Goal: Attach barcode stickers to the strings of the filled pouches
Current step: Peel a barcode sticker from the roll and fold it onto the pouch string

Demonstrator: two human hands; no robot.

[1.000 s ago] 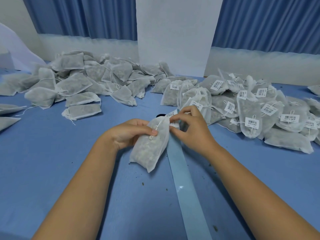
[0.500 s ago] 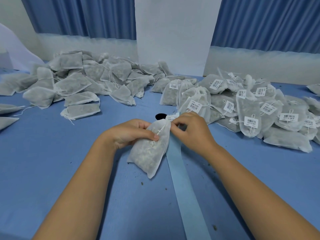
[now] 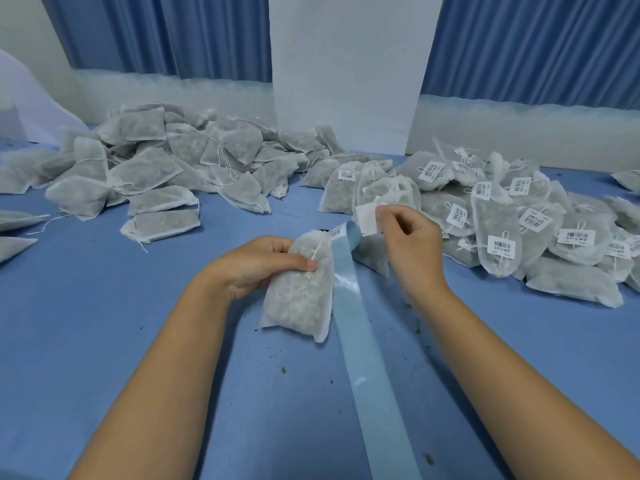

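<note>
While the left hand (image 3: 263, 268) gripped a filled pouch (image 3: 298, 299) at frame centre, the right hand (image 3: 412, 244) pinched a loose sticker (image 3: 367, 220) just above and right; next, it likely needed folding around the pouch's string (image 3: 313, 258).

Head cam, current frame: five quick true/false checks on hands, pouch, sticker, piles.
1. The left hand grips a pouch. True.
2. The right hand is empty. False: it pinches a sticker.
3. The stickered pile lies right of the backing strip. True.
4. The held pouch's string already carries a sticker. False: the string is bare.
5. The unlabelled pile lies left of the backing strip. True.
</note>
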